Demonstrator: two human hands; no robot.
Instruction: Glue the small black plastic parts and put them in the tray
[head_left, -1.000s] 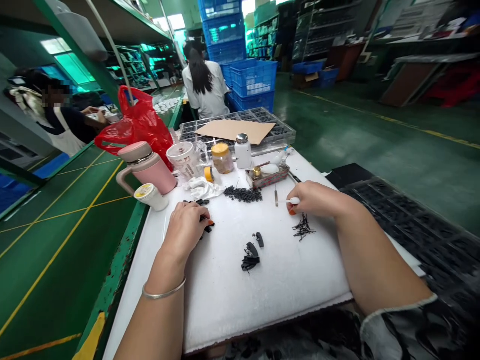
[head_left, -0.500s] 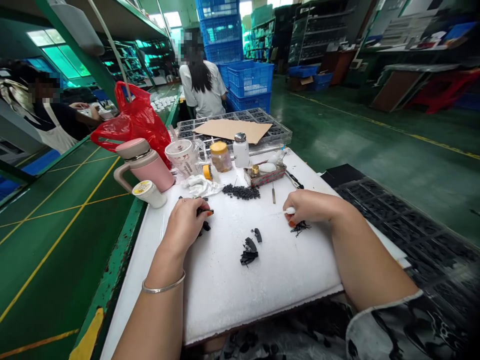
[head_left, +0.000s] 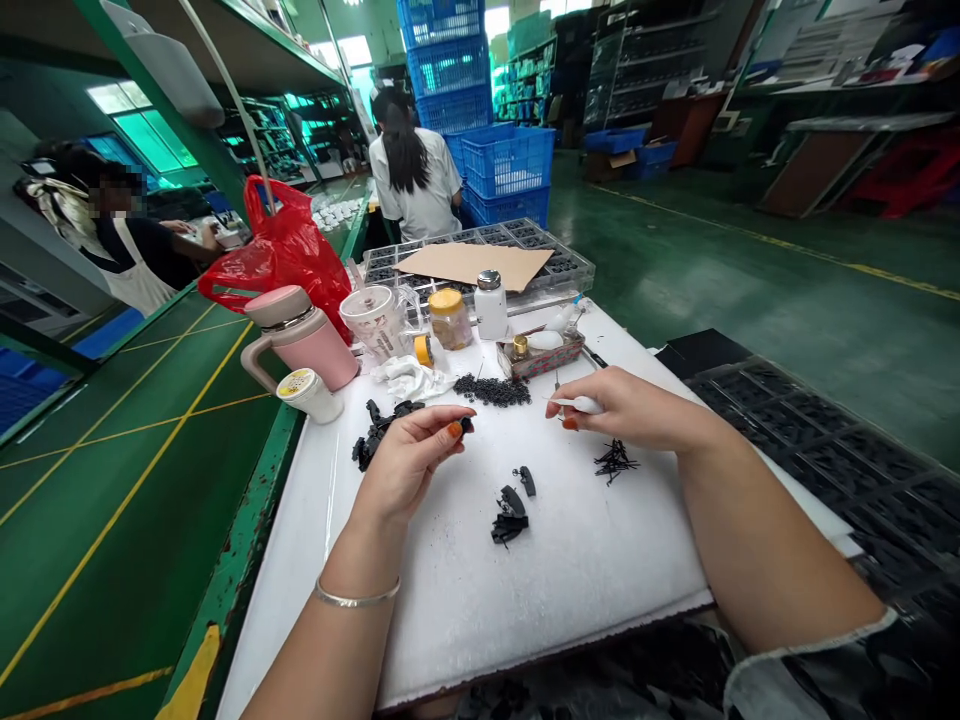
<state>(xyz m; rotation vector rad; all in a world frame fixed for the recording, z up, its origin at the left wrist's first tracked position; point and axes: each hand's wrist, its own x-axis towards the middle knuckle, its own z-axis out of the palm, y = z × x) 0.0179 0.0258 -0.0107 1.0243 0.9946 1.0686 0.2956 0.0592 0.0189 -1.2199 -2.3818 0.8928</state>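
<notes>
My left hand (head_left: 412, 450) is closed in a pinch on a small black plastic part (head_left: 466, 424), most of it hidden by the fingers. Behind that hand lies a pile of similar black parts (head_left: 370, 440). My right hand (head_left: 626, 408) grips a small white dropper-like tool (head_left: 583, 404), its narrow tip pointing left. The two hands are apart, facing each other above the white work board (head_left: 600, 560). Thin black pins (head_left: 615, 458) lie below my right hand. Several black pieces (head_left: 511, 518) sit between the forearms, and a heap of tiny black rings (head_left: 491, 389) lies farther back.
A pink thermos (head_left: 311, 345), a white tub (head_left: 309, 396), a lidded cup (head_left: 375, 320), a yellow-lidded jar (head_left: 450, 318) and a white bottle (head_left: 490, 303) line the back. A small box (head_left: 544, 360) holds bottles. Two co-workers (head_left: 412, 180) are beyond.
My left hand has come away from the pile of black parts and moved right with one part. My right hand has moved off the pins, slightly left and up. The view has shifted a little.
</notes>
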